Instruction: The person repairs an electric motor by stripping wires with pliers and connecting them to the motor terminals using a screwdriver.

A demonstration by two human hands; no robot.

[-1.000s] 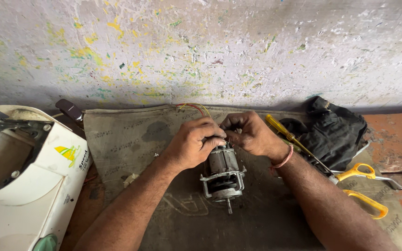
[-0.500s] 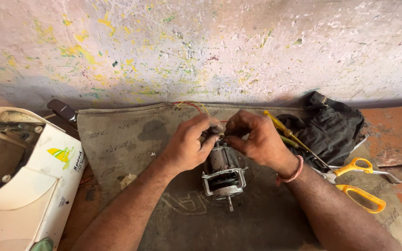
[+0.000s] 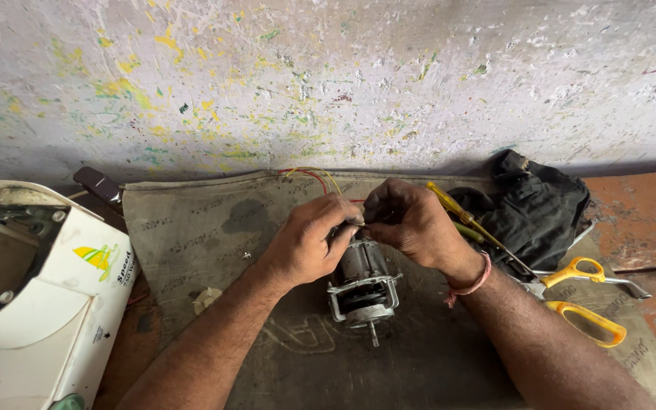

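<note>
Small grey metal electric motor (image 3: 362, 285) sits on the dirty sackcloth mat (image 3: 191, 228), shaft toward me. Left hand (image 3: 309, 239) grips its top, right hand (image 3: 411, 224) pinches what looks like the red and yellow wires (image 3: 309, 176). Yellow-handled scissors (image 3: 582, 300) untouched, housing not yet fitted.

Both forearms are bare with no sleeves in view, and the right wrist (image 3: 471, 282) wears a thin pink-red thread band (image 3: 477, 284).
</note>
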